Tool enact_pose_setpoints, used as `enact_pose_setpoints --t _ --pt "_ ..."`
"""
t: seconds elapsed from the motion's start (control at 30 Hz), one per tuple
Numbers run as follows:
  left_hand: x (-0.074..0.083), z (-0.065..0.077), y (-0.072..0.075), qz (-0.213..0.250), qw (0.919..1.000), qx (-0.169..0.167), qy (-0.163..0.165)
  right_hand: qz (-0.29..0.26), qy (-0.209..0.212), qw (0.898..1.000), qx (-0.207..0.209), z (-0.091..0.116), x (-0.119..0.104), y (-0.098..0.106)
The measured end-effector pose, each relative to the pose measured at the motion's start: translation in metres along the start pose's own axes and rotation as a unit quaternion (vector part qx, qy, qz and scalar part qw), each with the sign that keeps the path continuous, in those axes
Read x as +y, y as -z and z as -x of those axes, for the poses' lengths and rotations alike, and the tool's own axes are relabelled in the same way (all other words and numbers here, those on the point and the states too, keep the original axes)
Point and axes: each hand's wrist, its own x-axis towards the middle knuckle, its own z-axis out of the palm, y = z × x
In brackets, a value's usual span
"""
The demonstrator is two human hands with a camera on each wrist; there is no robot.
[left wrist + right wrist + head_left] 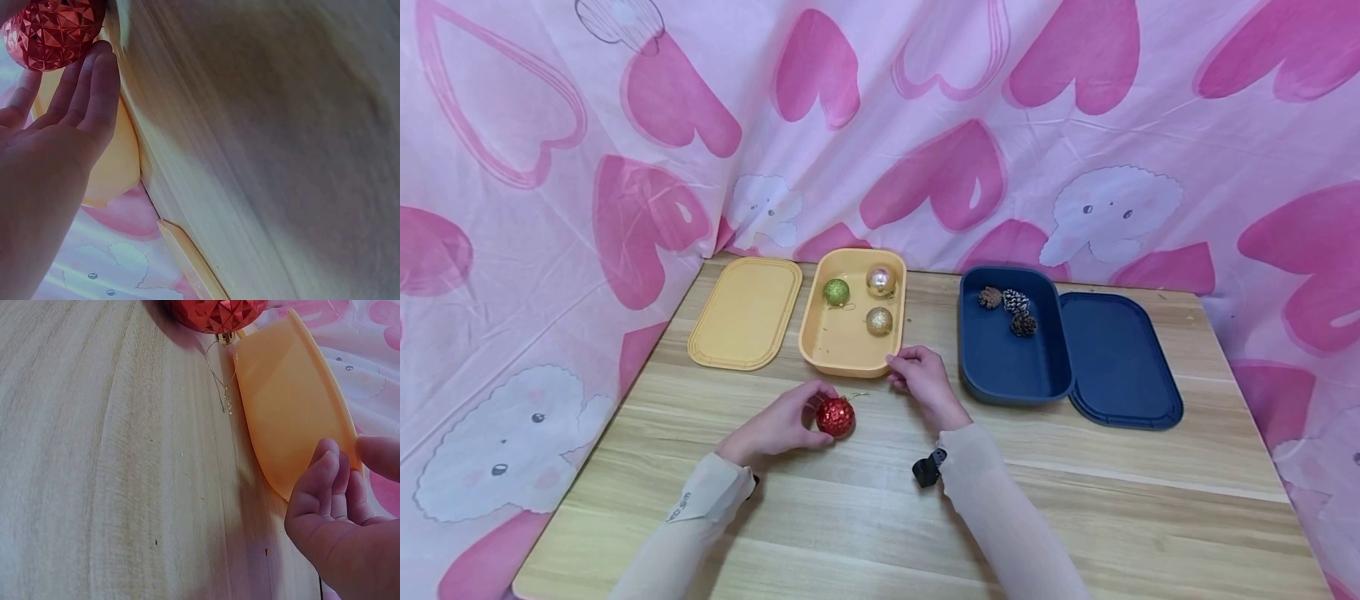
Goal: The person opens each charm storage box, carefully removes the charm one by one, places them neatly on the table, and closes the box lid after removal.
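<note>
Bauble [837, 417], red and faceted, is gripped by the left hand [784, 422]; the right hand [927, 386] pinches a yellow box's rim [844, 369].

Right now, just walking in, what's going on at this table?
A person's left grip holds a red ornament in front of a yellow box, while the right grip pinches the box's near right corner. Inside that box are a green ball, a glittery gold ball and a shiny pinkish-gold ball. The navy box holds three pine cones. The yellow lid and navy lid are off, each beside its box.
</note>
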Motion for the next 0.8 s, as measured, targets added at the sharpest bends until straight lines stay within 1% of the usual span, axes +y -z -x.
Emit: enact_pose_setpoints --t 0.2,0.5,0.67,0.8 --pt "0.0014 -0.0001 0.0012 0.001 1.0 -0.003 0.002 0.002 -0.001 1.0 -0.006 -0.0005 -0.0004 0.0005" --pt "0.0001 0.0002 0.0029 0.004 0.9999 -0.005 0.008 0.011 0.006 1.0 -0.001 0.0006 0.0006 0.0004" --pt "0.0 -0.0011 0.0035 0.011 0.9998 0.001 0.016 0.011 0.01 1.0 0.0 -0.0001 0.0013 0.0004" --pt "0.0032 -0.0058 0.0012 -0.001 0.9994 0.02 0.027 0.011 0.01 1.0 0.0 -0.0002 0.0013 0.0006"
